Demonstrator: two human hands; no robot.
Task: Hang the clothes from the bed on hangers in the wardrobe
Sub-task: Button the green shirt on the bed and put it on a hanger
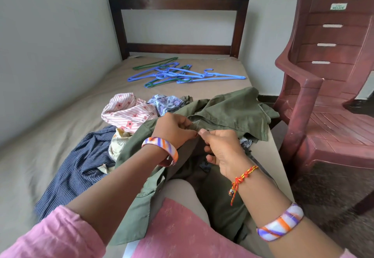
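An olive green shirt (232, 108) lies spread across the near right of the bed (60, 120) and over my lap. My left hand (174, 128) and my right hand (222, 150) pinch its front edge close together, fingertips almost touching. A pink striped flowered garment (127, 112), a blue patterned cloth (168, 102), a cream piece (118, 142) and a navy striped shirt (81, 166) lie heaped to the left. Several blue and green plastic hangers (182, 74) are scattered near the headboard. No wardrobe is in view.
A dark wooden headboard (178, 4) stands against the far wall. A maroon plastic chair (327, 87) stands close to the bed's right side. The wall runs along the bed's left edge. Dark floor shows at the lower right.
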